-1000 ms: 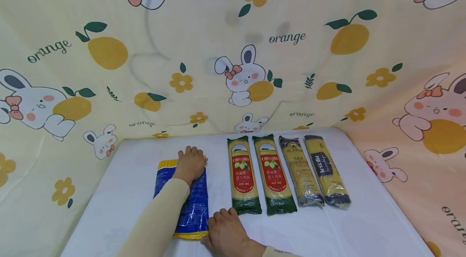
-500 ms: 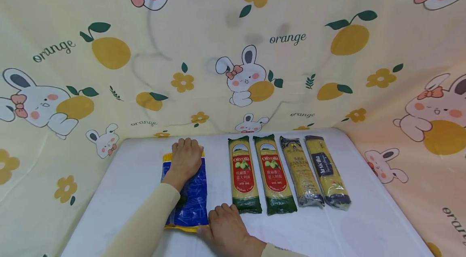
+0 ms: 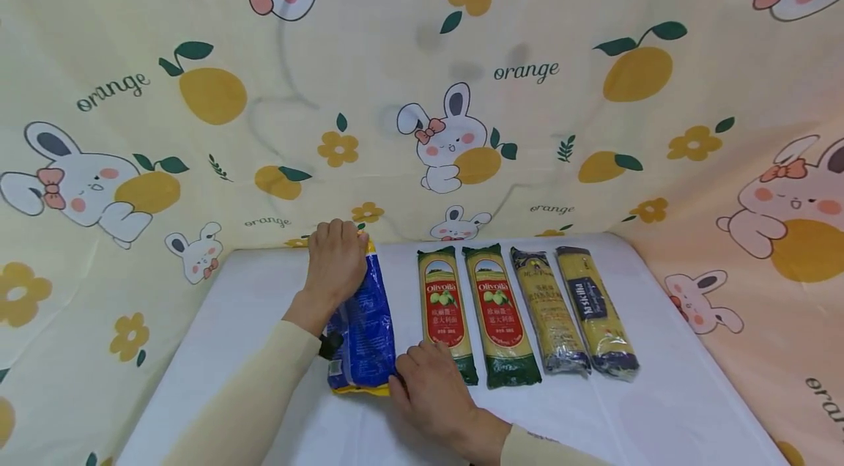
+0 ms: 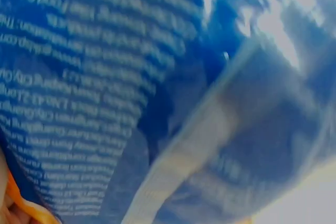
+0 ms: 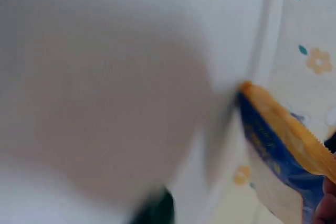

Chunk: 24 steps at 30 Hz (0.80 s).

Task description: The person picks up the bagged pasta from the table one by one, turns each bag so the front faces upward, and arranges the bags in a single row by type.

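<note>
A blue food bag [image 3: 364,330] with yellow ends leans tilted at the left of the row of pasta packets, its far end raised. Over that upper end, my left hand [image 3: 336,261] grips the bag from above. Fine white print and a clear strip of its film fill the left wrist view. At the bag's near right corner, my right hand [image 3: 438,393] pinches the yellow edge with thumb and fingers. In the right wrist view, the yellow end seal [image 5: 289,124] angles over the table edge, fingertips [image 5: 328,203] right at its corner.
Two green-ended Olivoilà spaghetti packets [image 3: 502,319] lie side by side, the left one partly behind my right hand. To their right lie a gold packet [image 3: 550,312] and a La Sicilia packet [image 3: 596,312]. A patterned cloth [image 3: 369,85] hangs behind the white table [image 3: 679,407].
The bag lay flat, then its far end rose and the whole bag shifted right and away. Both hands moved with it, the right one now overlapping the nearest green-ended packet in the head view.
</note>
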Each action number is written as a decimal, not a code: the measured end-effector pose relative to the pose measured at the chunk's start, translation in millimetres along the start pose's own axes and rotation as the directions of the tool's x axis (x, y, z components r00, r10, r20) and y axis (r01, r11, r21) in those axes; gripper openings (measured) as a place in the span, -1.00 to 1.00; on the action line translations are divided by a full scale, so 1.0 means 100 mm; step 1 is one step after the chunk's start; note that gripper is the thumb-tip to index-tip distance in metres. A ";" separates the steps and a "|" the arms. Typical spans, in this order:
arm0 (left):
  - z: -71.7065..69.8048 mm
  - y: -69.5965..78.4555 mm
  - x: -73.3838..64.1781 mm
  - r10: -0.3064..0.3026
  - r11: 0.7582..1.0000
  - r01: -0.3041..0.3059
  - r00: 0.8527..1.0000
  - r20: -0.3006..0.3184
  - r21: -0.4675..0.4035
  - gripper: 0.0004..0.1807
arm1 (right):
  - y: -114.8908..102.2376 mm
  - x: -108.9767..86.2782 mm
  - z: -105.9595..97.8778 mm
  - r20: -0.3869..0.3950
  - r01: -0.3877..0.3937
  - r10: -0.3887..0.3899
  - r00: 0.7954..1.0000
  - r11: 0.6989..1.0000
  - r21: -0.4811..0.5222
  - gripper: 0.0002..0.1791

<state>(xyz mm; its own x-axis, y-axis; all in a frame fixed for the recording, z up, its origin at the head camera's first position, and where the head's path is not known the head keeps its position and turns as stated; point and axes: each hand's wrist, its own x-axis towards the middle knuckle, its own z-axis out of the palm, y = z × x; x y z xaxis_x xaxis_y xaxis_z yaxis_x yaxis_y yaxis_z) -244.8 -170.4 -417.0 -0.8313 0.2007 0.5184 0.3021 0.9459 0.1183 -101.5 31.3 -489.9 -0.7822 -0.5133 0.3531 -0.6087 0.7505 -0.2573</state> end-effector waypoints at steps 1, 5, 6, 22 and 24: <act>-0.03 0.01 0.02 -0.005 1.000 0.005 1.000 -0.008 -0.014 -0.65 | 0.03 0.00 -0.06 -0.037 0.012 -0.012 0.999 1.000 -0.012 -0.77; -0.15 0.04 0.10 -0.044 0.997 0.044 0.999 0.006 -0.058 -0.67 | 0.14 0.01 -0.28 -0.179 0.070 -0.081 0.981 0.995 -0.071 -0.75; -0.16 0.05 0.11 -0.053 0.996 0.054 0.998 0.013 -0.064 -0.67 | 0.17 0.01 -0.33 -0.200 0.081 -0.097 0.975 0.993 -0.090 -0.75; -0.12 0.08 0.03 0.015 0.995 -0.022 0.997 0.076 0.095 -0.64 | 0.00 -0.07 -0.38 -0.100 0.209 -0.230 0.968 0.960 -0.187 -0.80; -0.15 0.09 0.02 0.014 0.996 -0.022 0.995 0.099 0.082 -0.59 | -0.06 -0.08 -0.34 -0.086 0.238 -0.257 0.963 0.953 -0.188 -0.79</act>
<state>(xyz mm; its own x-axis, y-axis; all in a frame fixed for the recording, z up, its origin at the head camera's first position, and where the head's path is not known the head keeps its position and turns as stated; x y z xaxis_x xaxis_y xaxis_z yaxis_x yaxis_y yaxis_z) -237.1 -165.6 -402.4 -0.8689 0.2379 0.4339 0.2812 0.9589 0.0372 -87.5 45.0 -460.5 -0.5853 -0.6512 0.4831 -0.7409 0.6715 0.0075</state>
